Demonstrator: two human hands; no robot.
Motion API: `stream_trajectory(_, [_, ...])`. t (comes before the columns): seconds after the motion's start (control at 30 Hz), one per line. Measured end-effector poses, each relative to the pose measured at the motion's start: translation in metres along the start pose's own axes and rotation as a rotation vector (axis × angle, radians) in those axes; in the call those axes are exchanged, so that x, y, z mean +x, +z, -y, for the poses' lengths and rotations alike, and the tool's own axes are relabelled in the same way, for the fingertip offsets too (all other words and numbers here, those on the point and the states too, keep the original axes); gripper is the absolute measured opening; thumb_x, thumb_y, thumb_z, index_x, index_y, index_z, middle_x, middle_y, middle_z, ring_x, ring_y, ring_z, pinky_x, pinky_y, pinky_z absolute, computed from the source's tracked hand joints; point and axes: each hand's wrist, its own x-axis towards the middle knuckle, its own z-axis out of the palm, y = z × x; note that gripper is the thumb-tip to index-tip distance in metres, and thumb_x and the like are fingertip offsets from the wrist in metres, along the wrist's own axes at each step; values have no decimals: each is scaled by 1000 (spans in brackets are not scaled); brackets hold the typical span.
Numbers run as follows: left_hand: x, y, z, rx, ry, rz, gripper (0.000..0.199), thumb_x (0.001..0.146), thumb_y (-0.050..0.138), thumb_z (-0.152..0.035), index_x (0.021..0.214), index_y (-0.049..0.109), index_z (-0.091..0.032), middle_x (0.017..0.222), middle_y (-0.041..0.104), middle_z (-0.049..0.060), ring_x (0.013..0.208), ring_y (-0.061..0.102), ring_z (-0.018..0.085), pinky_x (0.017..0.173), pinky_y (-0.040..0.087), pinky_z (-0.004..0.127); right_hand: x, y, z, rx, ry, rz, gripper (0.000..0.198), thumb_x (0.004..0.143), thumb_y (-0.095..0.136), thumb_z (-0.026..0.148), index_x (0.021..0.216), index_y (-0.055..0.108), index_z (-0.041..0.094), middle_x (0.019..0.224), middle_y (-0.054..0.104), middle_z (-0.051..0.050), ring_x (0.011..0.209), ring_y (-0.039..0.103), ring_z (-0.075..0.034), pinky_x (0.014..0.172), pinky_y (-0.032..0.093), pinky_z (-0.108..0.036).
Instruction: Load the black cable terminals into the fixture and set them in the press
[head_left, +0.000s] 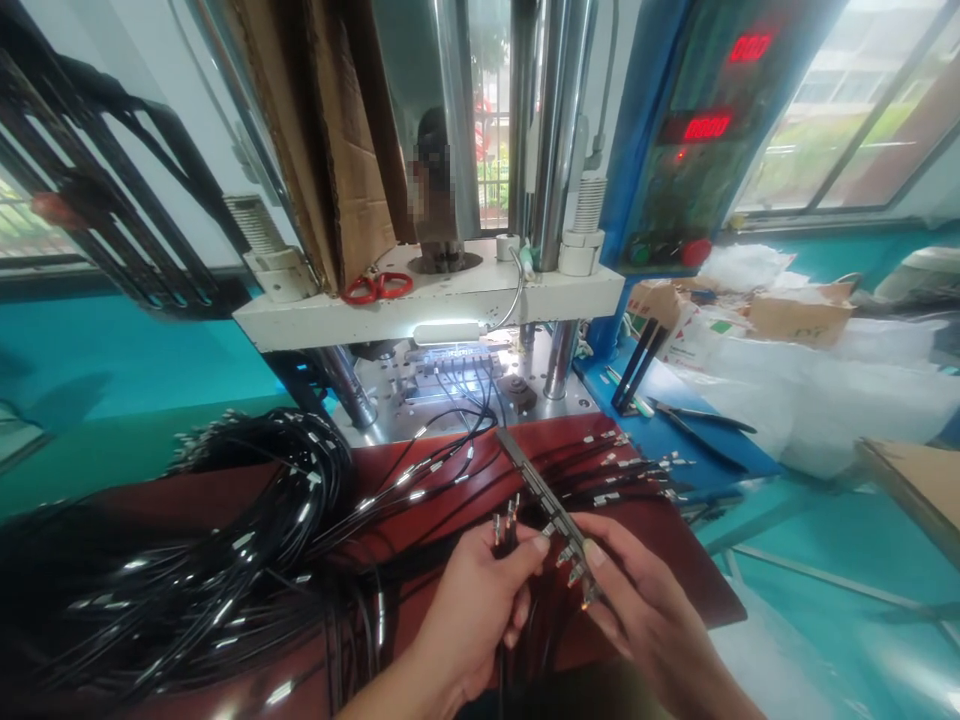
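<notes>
My left hand [476,605] is closed round several black cables [511,535], whose bare metal terminals stick up above the fingers. Its thumb and fingertip press at the edge of a long grey slotted metal bar [536,478]. Gripping the lower end of that bar is my right hand [641,605], thumb on top. Several metal terminals [574,575] sit along the bar's near end, between the two hands. Beyond the bar's far end, more black cables [480,400] run into a lit fixture [454,365] on the press bed.
A large bundle of black cables [300,470] covers the left of the reddish-brown board [675,560]. More cable ends [622,465] lie at right. Red-handled scissors [377,288] rest on the white press plate [450,300]. Black pliers-like tool [705,420] lies on the blue surface [739,455].
</notes>
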Motion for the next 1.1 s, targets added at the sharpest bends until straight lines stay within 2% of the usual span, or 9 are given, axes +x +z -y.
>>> stream_trajectory(0.2, [-1,1,-2,1,-12,18,30,74,64,-46,73,54,-17,42,39,-8,31,25,4,28,22,15,0,1,0,-25,-4,-11,42,75,64,54,110,59,31,108,63,-5,88,60,-19,68,52,-23])
stream_trajectory(0.43, [3,-3,-1,-6,-11,26,24,75,65,-36,70,55,-14,50,46,-5,33,28,3,30,21,16,5,-1,-13,-161,-167,19,40,79,60,54,109,62,28,101,64,-6,87,62,-21,65,52,-26])
stream_trajectory(0.57, [1,-9,-4,-86,21,63,21,75,68,-31,78,61,-11,61,53,-1,47,45,6,43,38,18,3,-4,-12,-67,-71,-4,47,76,61,58,113,60,28,95,65,-6,83,62,-21,66,53,-29])
stream_trajectory(0.63, [-1,-14,-7,-184,37,28,23,75,69,-29,86,62,-10,66,56,1,57,52,8,57,46,21,1,-8,-9,-36,-36,-48,49,74,62,59,113,60,30,103,63,-6,91,60,-22,70,53,-28])
stream_trajectory(0.7, [-3,-18,-9,-301,24,1,28,76,69,-29,98,62,-11,70,56,1,61,53,9,62,47,23,-1,-13,-7,-53,-48,-86,48,72,64,60,111,62,31,114,60,-6,101,56,-23,73,53,-27])
stream_trajectory(0.8, [-5,-20,-10,-417,16,5,36,81,63,-34,111,58,-15,72,56,0,57,52,8,54,44,20,-1,-19,-6,-117,-136,-81,49,66,72,57,104,67,28,117,59,-7,105,55,-26,72,54,-25])
stream_trajectory(0.9, [-4,-18,-9,-381,32,-20,39,83,58,-43,112,56,-17,64,55,-2,44,45,6,39,36,18,1,-20,-7,-171,-175,-65,49,65,72,57,102,69,25,112,62,-10,98,58,-27,66,55,-27])
stream_trajectory(1.0, [-2,-14,-8,-268,2,-33,41,80,58,-50,104,57,-17,52,50,-6,31,35,5,29,26,17,1,-18,-5,-158,-101,-68,50,70,66,59,106,67,24,107,64,-11,92,61,-26,65,55,-28])
stream_trajectory(1.1, [-1,-12,-6,-155,-6,-33,37,76,60,-53,84,57,-17,50,50,-6,26,30,3,25,17,15,0,-15,0,-129,-19,-63,52,71,65,60,110,64,25,106,63,-9,93,60,-24,69,54,-28])
